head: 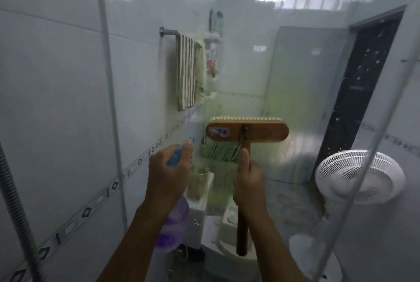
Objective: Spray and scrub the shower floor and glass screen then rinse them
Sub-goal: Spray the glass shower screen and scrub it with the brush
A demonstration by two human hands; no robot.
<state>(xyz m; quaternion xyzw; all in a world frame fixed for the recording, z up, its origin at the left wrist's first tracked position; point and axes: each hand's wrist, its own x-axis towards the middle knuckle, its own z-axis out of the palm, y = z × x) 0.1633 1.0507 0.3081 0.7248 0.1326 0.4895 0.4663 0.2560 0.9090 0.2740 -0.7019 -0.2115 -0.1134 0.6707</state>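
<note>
Our left hand (169, 168) curled round the purple spray bottle (173, 227), our right hand (248, 178) gripping the wooden scrub brush (247, 131), bristles against the glass screen (295, 99)

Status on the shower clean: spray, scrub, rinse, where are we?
Mid-job. Done: the glass screen looks hazy and spotted with droplets, so spraying seems started. In hand: the left hand grips the spray bottle, the right hand holds the wooden brush, bristles toward the glass. Left: rinsing, probably; no water stream shows. The shower floor is out of view, so cannot tell.
</note>
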